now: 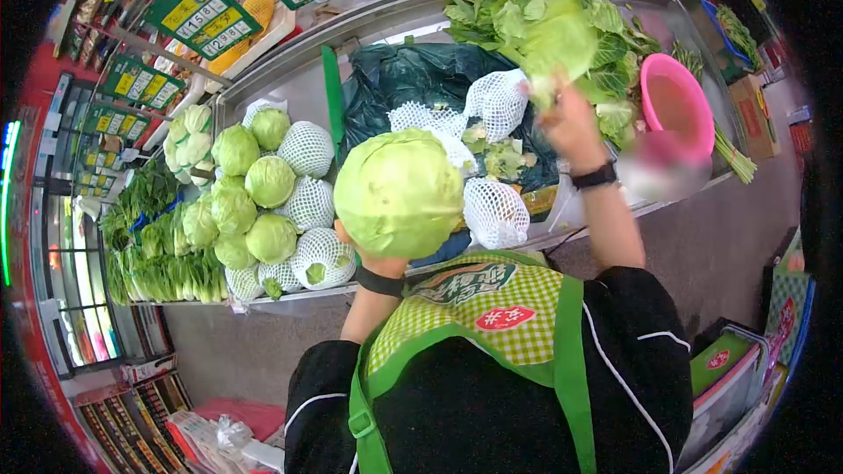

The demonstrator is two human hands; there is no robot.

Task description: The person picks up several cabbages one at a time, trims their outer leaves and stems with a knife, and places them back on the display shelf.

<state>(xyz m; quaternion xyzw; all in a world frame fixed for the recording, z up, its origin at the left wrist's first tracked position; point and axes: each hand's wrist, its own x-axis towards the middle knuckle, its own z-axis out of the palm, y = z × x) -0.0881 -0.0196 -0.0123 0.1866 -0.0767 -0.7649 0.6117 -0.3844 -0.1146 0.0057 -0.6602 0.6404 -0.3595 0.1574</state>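
Observation:
A large green cabbage (399, 189) rests in my left hand (384, 265), which is wrapped under its lower side, so most of the fingers are hidden. My right hand (569, 123) is stretched out to the upper right, somewhat blurred. At its fingertips is the base of a pale cabbage leaf (558, 42), in front of a heap of loose outer leaves (505, 4). Just left of that hand lies a cabbage in a white foam net (498, 105). Below it are leafy trimmings (505, 160) and another white foam net (495, 213).
Bare and netted cabbages (270, 182) are stacked on the left of the metal counter, beside leafy greens (167, 276). Dark green plastic (386, 79) covers the middle behind a green divider (333, 96). A pink basin (676, 105) stands right. Price signs (200, 13) hang above.

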